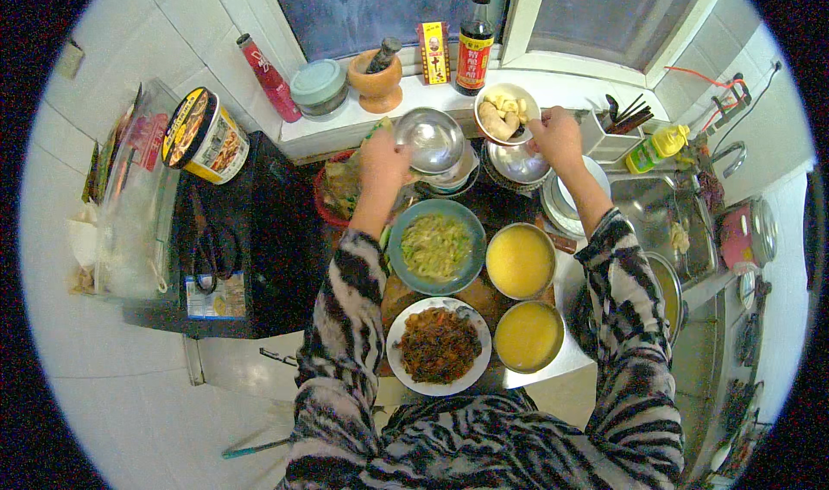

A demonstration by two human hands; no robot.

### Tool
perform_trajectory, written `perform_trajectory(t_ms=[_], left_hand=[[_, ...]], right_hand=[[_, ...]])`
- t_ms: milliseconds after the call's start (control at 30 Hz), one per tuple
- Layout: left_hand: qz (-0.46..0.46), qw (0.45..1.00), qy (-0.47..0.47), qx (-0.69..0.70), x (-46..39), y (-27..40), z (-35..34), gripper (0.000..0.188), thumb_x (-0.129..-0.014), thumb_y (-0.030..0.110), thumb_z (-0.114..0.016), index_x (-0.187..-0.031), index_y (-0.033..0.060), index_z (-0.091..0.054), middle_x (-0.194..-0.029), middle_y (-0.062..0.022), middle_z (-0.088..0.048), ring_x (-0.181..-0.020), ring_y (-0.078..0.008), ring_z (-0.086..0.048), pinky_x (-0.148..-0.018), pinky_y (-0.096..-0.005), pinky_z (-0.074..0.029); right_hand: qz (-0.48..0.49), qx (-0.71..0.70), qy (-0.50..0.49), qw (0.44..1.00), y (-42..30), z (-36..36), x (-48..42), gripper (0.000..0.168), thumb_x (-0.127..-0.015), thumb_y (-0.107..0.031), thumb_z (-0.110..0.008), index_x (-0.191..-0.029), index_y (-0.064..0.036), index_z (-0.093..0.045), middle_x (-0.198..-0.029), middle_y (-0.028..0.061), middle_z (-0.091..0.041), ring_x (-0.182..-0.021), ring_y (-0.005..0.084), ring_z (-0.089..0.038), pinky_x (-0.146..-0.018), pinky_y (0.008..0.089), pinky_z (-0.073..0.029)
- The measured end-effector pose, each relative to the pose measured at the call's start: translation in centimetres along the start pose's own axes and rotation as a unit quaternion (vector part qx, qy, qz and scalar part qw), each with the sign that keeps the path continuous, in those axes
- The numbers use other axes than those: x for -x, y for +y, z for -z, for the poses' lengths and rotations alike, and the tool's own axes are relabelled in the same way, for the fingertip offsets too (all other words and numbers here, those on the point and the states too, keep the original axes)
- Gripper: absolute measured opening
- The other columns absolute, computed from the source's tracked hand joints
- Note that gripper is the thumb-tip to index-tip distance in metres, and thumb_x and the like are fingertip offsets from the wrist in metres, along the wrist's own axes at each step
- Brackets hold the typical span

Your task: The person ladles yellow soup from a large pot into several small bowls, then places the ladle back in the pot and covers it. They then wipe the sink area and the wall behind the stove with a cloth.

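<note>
My right hand (558,137) grips the rim of a small white bowl (480,122) that holds ginger root (499,125) and peeled garlic cloves (511,106). This bowl is above a shiny metal bowl (518,163). My left hand (383,164) is at the left rim of another metal bowl (430,140), which sits over stacked bowls. Whether its fingers hold that rim is unclear; a green-yellow item (379,126) shows just behind them. Under my left hand, a red basket (330,211) with leafy contents is partly hidden.
Before me are a blue-green plate of shredded vegetables (437,247), a white plate of dark cooked food (440,345) and two bowls of yellow porridge (520,260) (529,336). A vinegar bottle (475,49) and wooden mortar (375,88) line the sill. The sink (667,224) is right.
</note>
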State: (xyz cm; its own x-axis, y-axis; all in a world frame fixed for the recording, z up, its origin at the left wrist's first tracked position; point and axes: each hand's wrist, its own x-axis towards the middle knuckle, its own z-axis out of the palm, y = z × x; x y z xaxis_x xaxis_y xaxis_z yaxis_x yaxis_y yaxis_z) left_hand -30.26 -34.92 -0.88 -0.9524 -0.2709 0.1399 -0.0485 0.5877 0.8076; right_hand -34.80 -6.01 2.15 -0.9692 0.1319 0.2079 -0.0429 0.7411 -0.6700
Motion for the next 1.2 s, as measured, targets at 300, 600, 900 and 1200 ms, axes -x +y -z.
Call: perform_trajectory(t_ms=[300, 600, 900, 1200], left_hand=[[0.1, 0.985, 0.013, 0.142, 8.1, -0.2, 8.6, 0.018, -0.077, 0.005, -0.061, -0.072, 0.0015, -0.044, -0.058, -0.0095, -0.055, -0.04, -0.0172, -0.057, -0.034, -0.0292, -0.044], [0.098, 0.988, 0.029, 0.114, 12.5, 2.8, 9.9, 0.018, -0.077, 0.004, -0.06, -0.071, 0.0023, -0.043, -0.055, -0.0056, -0.05, -0.041, -0.0151, -0.058, -0.034, -0.0274, -0.043], [0.043, 0.997, 0.005, 0.071, 13.8, 6.9, 5.9, 0.017, -0.076, 0.006, -0.06, -0.072, 0.0018, -0.045, -0.055, -0.006, -0.05, -0.042, -0.0156, -0.058, -0.036, -0.0282, -0.044], [-0.073, 0.983, -0.067, 0.155, 16.8, 18.4, -6.4, 0.017, -0.083, 0.01, -0.061, -0.082, 0.0, -0.048, -0.067, -0.0086, -0.056, -0.052, -0.0147, -0.06, -0.044, -0.028, -0.048]], right_hand=[[0.016, 0.076, -0.055, 0.995, -0.2, -9.3, 1.4, 0.04, -0.075, -0.032, -0.067, -0.085, 0.006, -0.06, -0.084, 0.0262, -0.063, -0.082, 0.0396, -0.063, -0.075, 0.0466, -0.051], [0.021, 0.101, -0.041, 0.994, 2.2, -15.8, 2.6, 0.033, -0.082, -0.029, -0.062, -0.075, 0.004, -0.062, -0.06, 0.0156, -0.064, -0.053, 0.0277, -0.064, -0.062, 0.0377, -0.053], [-0.072, -0.326, -0.375, 0.865, -0.5, -1.7, 7.6, 0.075, -0.091, -0.065, -0.031, -0.105, 0.004, -0.059, -0.074, 0.0171, -0.064, -0.057, 0.0241, -0.064, -0.054, 0.0323, -0.054], [-0.025, -0.145, -0.218, 0.965, 5.2, 15.1, 12.7, 0.03, -0.092, -0.022, -0.046, -0.086, 0.006, -0.053, -0.068, 0.0169, -0.063, -0.053, 0.0223, -0.065, -0.048, 0.0348, -0.054]])
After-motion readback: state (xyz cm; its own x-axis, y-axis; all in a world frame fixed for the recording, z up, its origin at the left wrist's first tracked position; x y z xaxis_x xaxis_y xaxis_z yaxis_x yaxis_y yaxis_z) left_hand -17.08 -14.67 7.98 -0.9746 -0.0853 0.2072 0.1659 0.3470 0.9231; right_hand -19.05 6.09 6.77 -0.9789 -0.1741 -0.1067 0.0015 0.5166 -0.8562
